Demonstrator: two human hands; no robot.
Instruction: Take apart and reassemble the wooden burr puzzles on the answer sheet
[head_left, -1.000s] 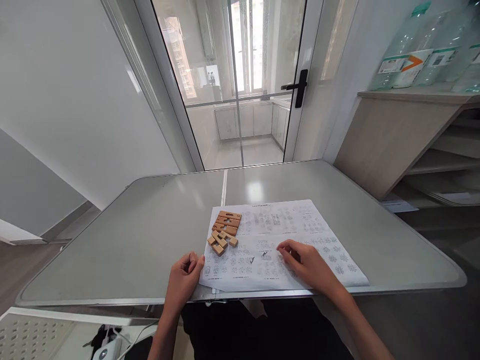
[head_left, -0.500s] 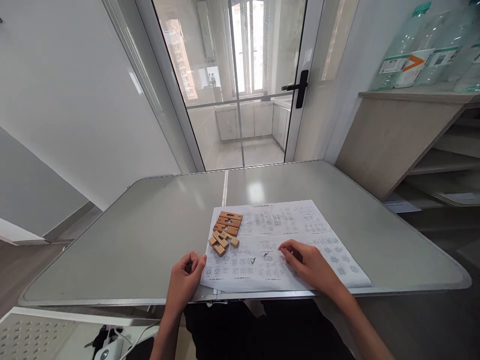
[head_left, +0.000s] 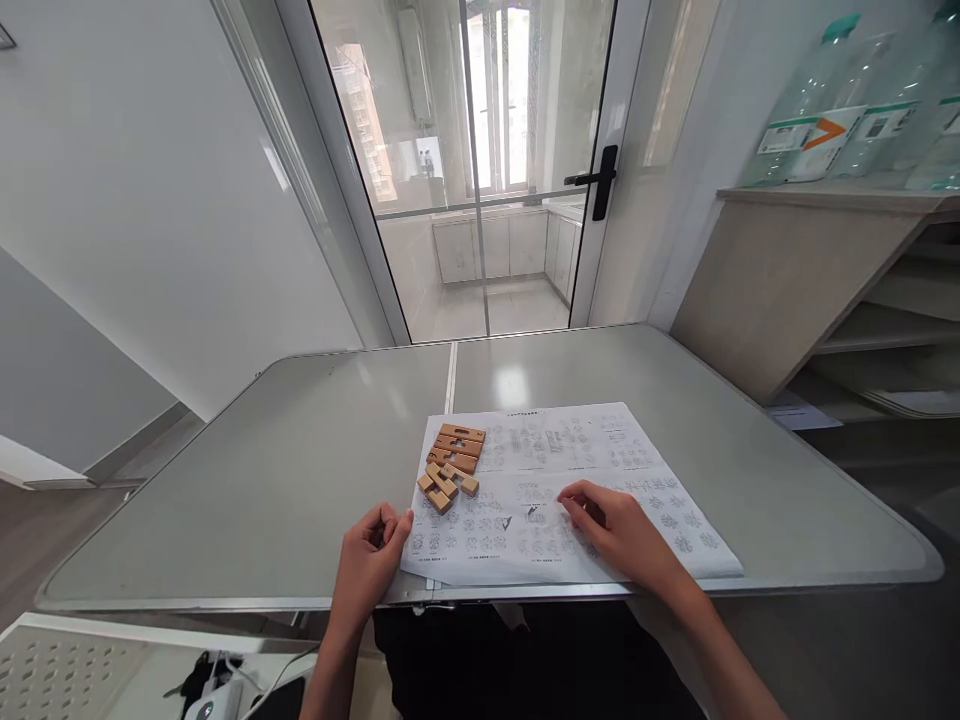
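Observation:
A large printed sheet (head_left: 585,450) with rows of small diagrams lies on the grey table. On its left part sit several wooden puzzle pieces: flat brown notched ones (head_left: 457,447) in a stack of rows, and paler notched blocks (head_left: 448,487) in a loose cluster just below. My left hand (head_left: 371,550) rests at the sheet's lower left edge, fingers curled in, thumb tip by the paper, nothing seen in it. Over the sheet's middle right lies my right hand (head_left: 611,525), palm down, its fingers loosely curled together with nothing visible in them.
The table (head_left: 300,470) has a metal rim and a seam down its middle. Beyond it is a glass door (head_left: 517,240) with a black handle (head_left: 602,182). Plastic bottles (head_left: 817,110) stand on a wooden cabinet (head_left: 795,280) at right. Below left are cables and a white device (head_left: 214,700).
The view has tilted very slightly. Both hands, the wooden pieces and the sheet stay where they were.

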